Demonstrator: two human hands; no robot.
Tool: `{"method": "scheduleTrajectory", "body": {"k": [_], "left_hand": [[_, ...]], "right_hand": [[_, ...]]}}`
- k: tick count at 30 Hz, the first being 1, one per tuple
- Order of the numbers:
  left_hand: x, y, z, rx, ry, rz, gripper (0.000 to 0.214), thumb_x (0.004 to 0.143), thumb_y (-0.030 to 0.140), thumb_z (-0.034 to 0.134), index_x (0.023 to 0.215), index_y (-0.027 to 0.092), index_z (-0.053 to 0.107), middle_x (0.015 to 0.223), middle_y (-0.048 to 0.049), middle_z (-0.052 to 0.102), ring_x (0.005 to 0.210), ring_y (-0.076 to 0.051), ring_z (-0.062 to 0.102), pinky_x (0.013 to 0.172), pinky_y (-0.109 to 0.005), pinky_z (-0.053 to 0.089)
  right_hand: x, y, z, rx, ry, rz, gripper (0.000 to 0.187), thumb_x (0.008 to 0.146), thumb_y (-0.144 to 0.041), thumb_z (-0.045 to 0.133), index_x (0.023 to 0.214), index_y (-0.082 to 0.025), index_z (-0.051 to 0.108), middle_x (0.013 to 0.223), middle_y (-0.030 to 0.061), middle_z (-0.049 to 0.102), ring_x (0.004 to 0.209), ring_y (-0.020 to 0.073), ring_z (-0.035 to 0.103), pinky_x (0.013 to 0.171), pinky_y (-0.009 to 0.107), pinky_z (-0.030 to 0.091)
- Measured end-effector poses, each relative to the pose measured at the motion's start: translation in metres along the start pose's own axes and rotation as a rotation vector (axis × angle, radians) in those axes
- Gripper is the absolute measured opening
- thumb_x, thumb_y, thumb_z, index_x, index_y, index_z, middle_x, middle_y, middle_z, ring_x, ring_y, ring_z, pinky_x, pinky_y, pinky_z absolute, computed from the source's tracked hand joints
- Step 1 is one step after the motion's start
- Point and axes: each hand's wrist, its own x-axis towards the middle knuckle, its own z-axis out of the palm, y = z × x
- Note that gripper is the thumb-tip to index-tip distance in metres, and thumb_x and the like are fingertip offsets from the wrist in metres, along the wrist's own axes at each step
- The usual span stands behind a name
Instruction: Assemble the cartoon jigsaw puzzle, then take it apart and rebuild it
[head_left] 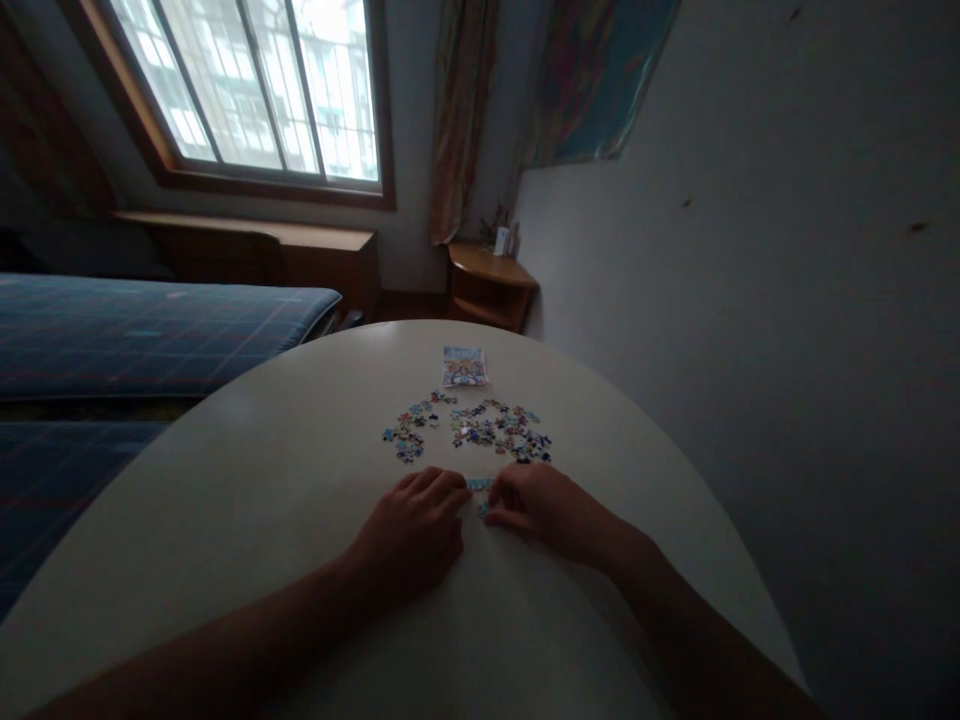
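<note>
Bending over a round-edged, glossy white tabletop [262, 480], two bare hands work side by side, apart from each other; the left hand [416, 525] rests palm down, its fingertips at the left end of one short light-blue strip of jigsaw [478, 484]; the right hand [544, 510] has thumb and forefinger drawn near together at one small light-blue jigsaw piece [483, 509] just below that strip, though whether they pinch it I cannot tell; beyond lie two loose heaps of multicoloured jigsaw pieces, a smaller left one [409, 446] and a larger right one [480, 433], too many and small to count; past them, well inside the far edge, lies one flat, colourfully printed packet [465, 367], its lettering unreadable; white surface stretches either side to the curved rim.
</note>
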Motion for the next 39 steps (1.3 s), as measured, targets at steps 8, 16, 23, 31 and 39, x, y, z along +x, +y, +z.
{"method": "scheduleTrajectory", "body": {"k": [8,16,23,31,39], "left_hand": [[-0.002,0.000,0.000,-0.013,0.000,0.004,0.031,0.083,0.009,0.053,0.112,0.019,0.059,0.119,-0.0074,0.061,0.108,-0.025,0.055,0.094,-0.042,0.050],[-0.001,0.001,-0.003,-0.004,-0.031,0.012,0.036,0.085,0.010,0.052,0.118,0.020,0.057,0.121,-0.0079,0.060,0.110,-0.026,0.055,0.094,-0.043,0.050],[0.000,-0.001,-0.003,0.034,-0.058,0.033,0.042,0.087,0.014,0.052,0.127,0.024,0.055,0.123,-0.0082,0.057,0.111,-0.028,0.054,0.094,-0.047,0.050],[0.001,0.002,-0.007,0.065,-0.085,0.033,0.037,0.090,0.018,0.050,0.126,0.023,0.055,0.125,-0.0089,0.056,0.112,-0.028,0.053,0.094,-0.047,0.050],[0.000,0.004,-0.008,0.080,-0.107,0.039,0.037,0.092,0.023,0.050,0.129,0.020,0.054,0.127,-0.0103,0.055,0.114,-0.030,0.051,0.096,-0.048,0.048]], "right_hand": [[0.003,0.001,0.000,-0.041,0.053,0.010,0.010,0.084,-0.024,0.072,0.091,-0.017,0.072,0.084,0.0036,0.072,0.074,0.0153,0.064,0.067,0.025,0.042],[0.005,0.001,0.000,-0.099,0.080,-0.024,0.006,0.085,-0.022,0.071,0.090,-0.018,0.072,0.084,0.0025,0.072,0.074,0.0151,0.064,0.071,0.027,0.043],[0.002,0.010,-0.005,-0.133,0.122,-0.054,0.016,0.082,-0.023,0.073,0.097,-0.019,0.069,0.084,0.0017,0.069,0.075,0.0153,0.063,0.071,0.027,0.042],[0.002,0.016,-0.007,-0.128,0.116,-0.103,0.018,0.081,-0.027,0.074,0.098,-0.020,0.071,0.094,0.0037,0.069,0.080,0.0160,0.063,0.076,0.028,0.044],[0.004,0.017,-0.002,-0.120,0.141,-0.135,0.010,0.082,-0.024,0.073,0.092,-0.021,0.073,0.095,0.0041,0.070,0.079,0.0148,0.064,0.074,0.027,0.045]]}}
